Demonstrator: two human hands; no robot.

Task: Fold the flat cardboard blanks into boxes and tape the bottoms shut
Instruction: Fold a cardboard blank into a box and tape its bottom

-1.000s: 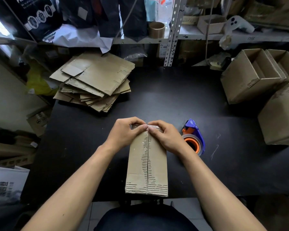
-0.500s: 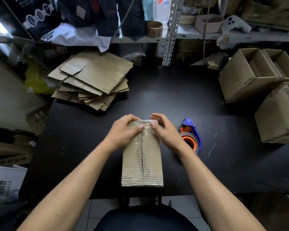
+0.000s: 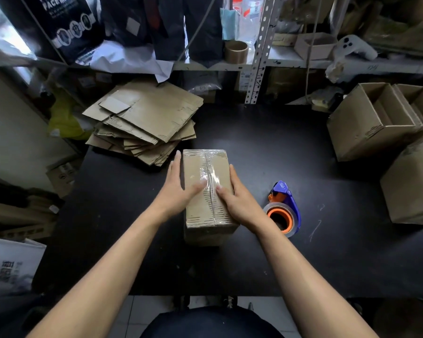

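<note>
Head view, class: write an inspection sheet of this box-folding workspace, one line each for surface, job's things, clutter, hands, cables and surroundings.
Surface: black table, with faint scratches near the right side.
Job's things: taped box in the middle, clear tape along its seam; flat cardboard blanks stacked at back left; tape dispenser right of the box; folded boxes at far right.
Clutter: nothing seen on the table beyond the job's things.
Hands: left hand and right hand rest open against the box's sides, thumbs on top.
Cables: thin cords hang by the shelves.
Surroundings: crowded shelf with a tape roll.
</note>
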